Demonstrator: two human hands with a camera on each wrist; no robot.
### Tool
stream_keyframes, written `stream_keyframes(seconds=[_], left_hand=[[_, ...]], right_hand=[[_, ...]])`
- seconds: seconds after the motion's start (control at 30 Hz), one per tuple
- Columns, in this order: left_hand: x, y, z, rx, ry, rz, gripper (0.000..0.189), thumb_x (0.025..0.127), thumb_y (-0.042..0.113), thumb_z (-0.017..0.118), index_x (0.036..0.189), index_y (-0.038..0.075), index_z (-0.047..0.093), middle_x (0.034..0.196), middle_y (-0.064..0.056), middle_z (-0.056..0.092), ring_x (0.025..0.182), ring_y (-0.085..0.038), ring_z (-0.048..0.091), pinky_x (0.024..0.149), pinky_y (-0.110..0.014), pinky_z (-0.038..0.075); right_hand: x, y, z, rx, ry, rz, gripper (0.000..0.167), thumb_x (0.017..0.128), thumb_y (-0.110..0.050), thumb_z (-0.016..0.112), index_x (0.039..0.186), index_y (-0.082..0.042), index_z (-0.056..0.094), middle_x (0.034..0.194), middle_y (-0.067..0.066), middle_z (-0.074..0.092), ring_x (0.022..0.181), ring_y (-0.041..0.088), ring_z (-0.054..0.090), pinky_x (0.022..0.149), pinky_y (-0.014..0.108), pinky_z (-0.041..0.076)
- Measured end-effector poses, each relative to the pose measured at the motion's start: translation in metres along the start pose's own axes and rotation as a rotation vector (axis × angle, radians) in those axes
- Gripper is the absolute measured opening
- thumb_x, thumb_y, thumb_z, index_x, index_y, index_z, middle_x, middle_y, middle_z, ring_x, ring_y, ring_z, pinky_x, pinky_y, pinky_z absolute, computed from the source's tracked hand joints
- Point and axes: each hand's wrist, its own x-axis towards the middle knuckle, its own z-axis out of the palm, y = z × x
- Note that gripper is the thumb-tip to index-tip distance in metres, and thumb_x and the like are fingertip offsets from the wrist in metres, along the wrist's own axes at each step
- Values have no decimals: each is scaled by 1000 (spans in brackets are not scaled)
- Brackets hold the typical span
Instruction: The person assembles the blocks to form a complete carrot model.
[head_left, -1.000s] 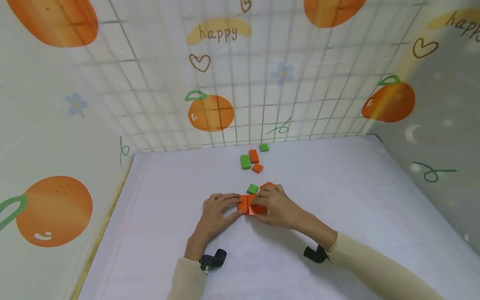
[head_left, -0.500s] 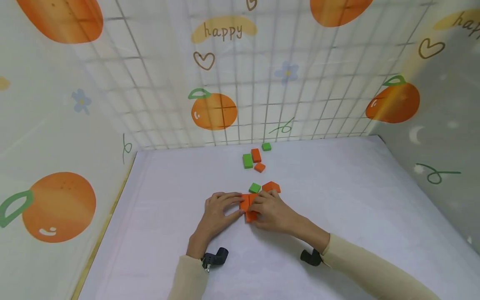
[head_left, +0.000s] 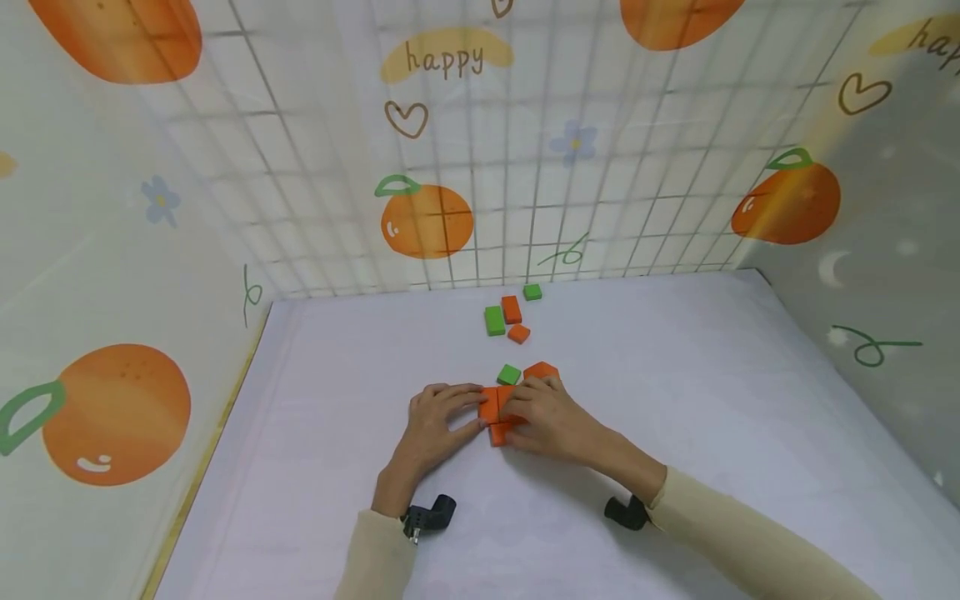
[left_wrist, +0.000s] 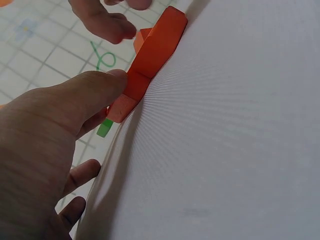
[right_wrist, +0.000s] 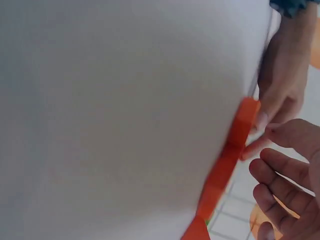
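Orange blocks are gathered in a tight cluster near the middle of the pale counter; the left block is pinched at its far and near edges between the index finger and thumb of the left hand; by the right hand nothing appears to be gripped, its fingers being loosely bent over the cluster with a gap left before the thumb, though whether any fingertip is in contact cannot be told; a further orange piece is set just at the near edge of the pair, partly hidden by the right hand; from here the cluster could be knocked askew if the right hand were dragged across it, since only the left block is seen to be steadied; the seam could be opened if that block were twisted by the left pinch; the near green block or the peaked orange block just beyond could be nudged by a knuckle; smooth, flat faces and crisp edges are shown, so easy sliding is to be expected; painted wood may be suggested, but cannot be confirmed; oblong forms are repeated farther off in a green oblong and an orange oblong; behind, a thin printed sheet is hung.
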Motion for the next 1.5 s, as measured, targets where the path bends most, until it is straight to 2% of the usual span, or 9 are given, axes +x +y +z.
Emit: stream_keyframes(seconds=[0.17,0.3,0.5,0.77,0.97,1.33,1.5], left_hand=[[0,-1,1,5,-7,-7,41,93,45,69,131,29,68,139,14,58,123,-22,45,101,-51,30],[0,0,-1,10,5,-1,40,93,44,71,129,29,68,138,14,59,123,-22,46,101,-52,30],[0,-1,1,1,17,13,39,92,42,72,128,27,69,137,13,60,121,-21,47,100,-53,31],[0,1,5,-3,19,12,39,92,42,71,128,28,69,137,14,59,122,-21,46,100,-53,31],[-2,1,3,12,22,4,39,92,41,72,128,28,69,137,14,59,122,-21,46,100,-52,31],[-3,-1,1,2,25,12,39,92,42,71,128,28,69,138,15,58,121,-20,46,100,-52,31],[-2,-1,1,12,27,18,38,92,42,71,128,28,69,138,14,59,121,-21,47,100,-53,32]], right_hand=[[9,15,-17,-1,-2,118,23,86,-26,79,105,-14,75,106,-3,69,106,20,54,84,42,36],[28,34,-30,5,7,223,23,88,-25,77,106,-12,76,109,1,69,108,23,54,86,45,35],[48,65,-34,-14,-4,340,27,88,-25,78,110,-10,75,113,4,69,112,28,53,90,51,35],[57,89,-24,-1,-10,415,34,89,-27,77,115,-7,73,112,5,69,111,28,52,90,52,35],[67,101,-14,-1,-18,454,38,89,-32,76,118,-6,72,112,7,68,109,28,52,90,52,34],[81,113,1,-6,-98,514,35,89,-34,77,112,-9,74,107,5,68,103,27,52,89,49,32],[81,113,0,3,-92,513,32,87,-31,78,109,-8,75,105,6,69,101,28,52,91,50,32]])
